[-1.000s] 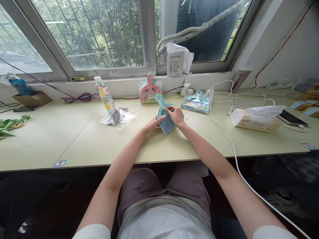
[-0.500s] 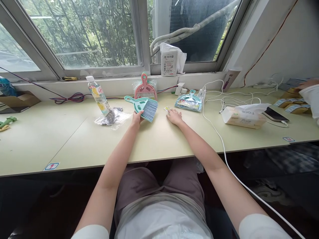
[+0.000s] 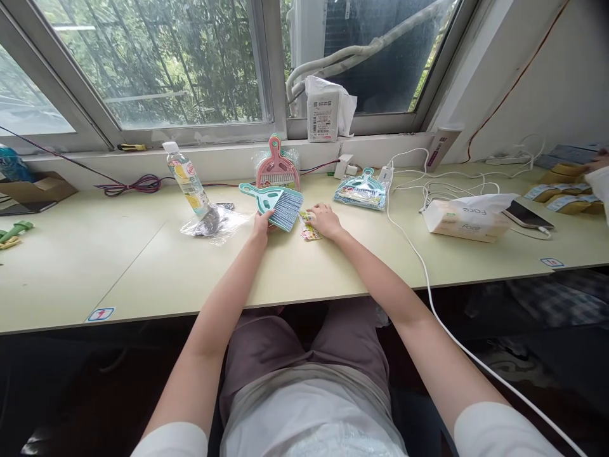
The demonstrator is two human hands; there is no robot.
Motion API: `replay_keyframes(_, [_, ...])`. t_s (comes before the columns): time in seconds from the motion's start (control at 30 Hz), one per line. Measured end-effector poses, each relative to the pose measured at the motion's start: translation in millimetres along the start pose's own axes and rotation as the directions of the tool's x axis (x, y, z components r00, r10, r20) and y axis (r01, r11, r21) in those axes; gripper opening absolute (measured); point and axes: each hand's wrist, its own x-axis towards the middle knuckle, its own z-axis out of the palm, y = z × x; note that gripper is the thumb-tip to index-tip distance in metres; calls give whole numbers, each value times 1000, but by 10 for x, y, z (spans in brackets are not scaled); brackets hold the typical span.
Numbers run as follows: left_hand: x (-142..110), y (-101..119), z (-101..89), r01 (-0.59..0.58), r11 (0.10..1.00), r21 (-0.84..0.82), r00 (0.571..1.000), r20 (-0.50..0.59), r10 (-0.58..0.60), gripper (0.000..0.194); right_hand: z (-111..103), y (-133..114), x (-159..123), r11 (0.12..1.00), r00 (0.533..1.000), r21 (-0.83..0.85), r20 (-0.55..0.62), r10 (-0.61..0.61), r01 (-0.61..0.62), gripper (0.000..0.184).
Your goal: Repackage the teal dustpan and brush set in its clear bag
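My left hand [image 3: 261, 223] grips a teal mini brush and dustpan set [image 3: 276, 203] by its lower edge, holding it just above the pale green desk [image 3: 143, 266], handle pointing left. My right hand [image 3: 323, 220] rests beside it, fingers curled on a small printed paper card [image 3: 308, 227] lying on the desk. A pink brush and dustpan set in clear wrap [image 3: 276, 166] leans against the window ledge behind. A packaged teal set [image 3: 361, 190] lies to the right.
A water bottle [image 3: 186, 178] stands over an empty clear plastic bag [image 3: 214, 223] at left. A tissue pack [image 3: 464, 216], a phone [image 3: 527, 216] and white cables [image 3: 419, 247] lie at right. Another person's sleeve [image 3: 600, 181] shows at the far right edge.
My left hand lifted the teal set up and left, off the desk. My right hand let go of it, reached right, then drew the paper card back toward the middle.
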Motion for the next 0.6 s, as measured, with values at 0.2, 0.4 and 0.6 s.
replay_keyframes(0.2, [26, -12, -9, 1, 1000, 8, 1000, -9, -1, 25, 62, 45, 21, 993, 974, 39, 194, -118, 113, 45])
replay_keyframes(0.4, [23, -12, -2, 4, 1000, 22, 1000, -8, -4, 28, 65, 16, 29, 986, 981, 44, 100, -165, 162, 23])
replay_keyframes(0.6, [-5, 2, 5, 2, 1000, 31, 1000, -3, -2, 27, 0, 11, 23, 987, 985, 65, 73, -154, 150, 31])
